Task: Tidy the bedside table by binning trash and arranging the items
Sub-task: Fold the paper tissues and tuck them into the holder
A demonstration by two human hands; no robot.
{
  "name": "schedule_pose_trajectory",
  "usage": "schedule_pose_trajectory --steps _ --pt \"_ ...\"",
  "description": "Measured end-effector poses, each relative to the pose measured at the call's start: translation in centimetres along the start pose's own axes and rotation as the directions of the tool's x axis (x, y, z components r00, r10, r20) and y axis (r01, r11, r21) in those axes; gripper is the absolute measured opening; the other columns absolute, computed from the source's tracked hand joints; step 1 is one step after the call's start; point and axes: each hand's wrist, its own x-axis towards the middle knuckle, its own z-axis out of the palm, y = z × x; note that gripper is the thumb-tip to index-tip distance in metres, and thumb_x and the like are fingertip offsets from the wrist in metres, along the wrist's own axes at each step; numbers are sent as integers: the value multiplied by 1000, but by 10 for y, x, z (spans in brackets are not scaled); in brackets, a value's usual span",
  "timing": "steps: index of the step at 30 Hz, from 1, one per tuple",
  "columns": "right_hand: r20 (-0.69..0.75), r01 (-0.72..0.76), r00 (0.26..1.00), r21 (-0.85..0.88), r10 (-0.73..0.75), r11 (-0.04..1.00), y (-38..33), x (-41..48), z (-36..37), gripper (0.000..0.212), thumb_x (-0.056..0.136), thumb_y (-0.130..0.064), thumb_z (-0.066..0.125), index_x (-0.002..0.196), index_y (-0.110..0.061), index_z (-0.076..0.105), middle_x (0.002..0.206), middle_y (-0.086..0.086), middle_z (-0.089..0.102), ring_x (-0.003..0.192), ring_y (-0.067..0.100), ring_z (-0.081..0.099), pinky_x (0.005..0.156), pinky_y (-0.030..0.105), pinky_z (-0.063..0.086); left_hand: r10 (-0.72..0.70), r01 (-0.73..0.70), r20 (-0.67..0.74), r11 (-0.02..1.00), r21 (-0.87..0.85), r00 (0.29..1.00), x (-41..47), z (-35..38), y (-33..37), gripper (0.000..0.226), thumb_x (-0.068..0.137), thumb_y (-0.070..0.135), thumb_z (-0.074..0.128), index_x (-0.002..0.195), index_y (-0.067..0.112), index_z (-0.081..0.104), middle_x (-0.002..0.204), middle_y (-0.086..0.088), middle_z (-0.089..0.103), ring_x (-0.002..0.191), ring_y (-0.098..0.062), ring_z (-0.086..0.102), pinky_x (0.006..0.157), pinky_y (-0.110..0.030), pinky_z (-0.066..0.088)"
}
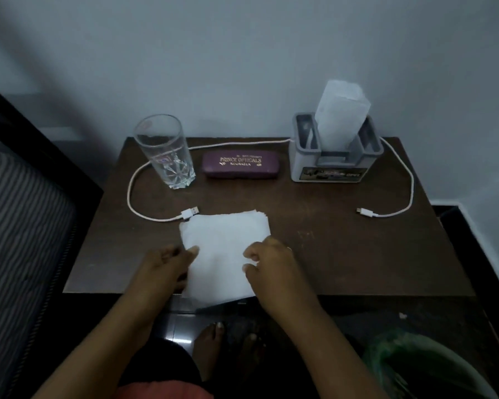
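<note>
Left hand [167, 266] fingers pinch left edge of white tissue stack [224, 254]; right hand [271, 263] fingers curled on right edge. Stack lies at counter [357, 254] front edge, overhanging slightly. USB cable [133, 180] plug just beside stack's far corner, cable looping behind. Back row: glass [164, 151] with water, spectacle case [240, 165], grey holder [334, 159] containing upright tissue. Lined bin [421, 367] on floor, lower right.

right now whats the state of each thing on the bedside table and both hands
glass: upright, some water in it
spectacle case: shut, lying flat
tissue holder: upright, tissue sticking up
cable: uncoiled, both plugs free
tissue stack: flat, overhanging front edge
left hand: grip on stack's left edge
right hand: grip on stack's right edge
</note>
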Motion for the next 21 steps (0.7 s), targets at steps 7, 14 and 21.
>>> schedule_pose_trajectory --steps 7,14,21 --pt "-75 -86 992 140 98 986 -11 -5 -8 30 89 -21 58 118 -17 60 118 0 57 101 12 55 82 22 44 39 -41 24 991 127 999 14 13 25 29 81 19 70 108 12 64 109 -12 68 90 -25 63 77 -36 53" --pt "-1 -168 882 933 471 318 -13 -33 -28 48 88 -48 49 127 -21 51 124 1 59 108 14 57 96 33 41 92 -18 267 963 -268 959 -29 16 57 25 82 20 65 103 7 67 102 -13 73 89 -25 70 82 -40 57" --pt "391 -370 918 904 63 -212 -7 -38 -54 62 79 -65 49 110 -15 70 112 8 70 100 22 66 89 38 51 95 -19 281 965 -262 955 -45 10 42 27 84 20 63 105 3 68 98 -13 74 90 -28 71 80 -40 58"
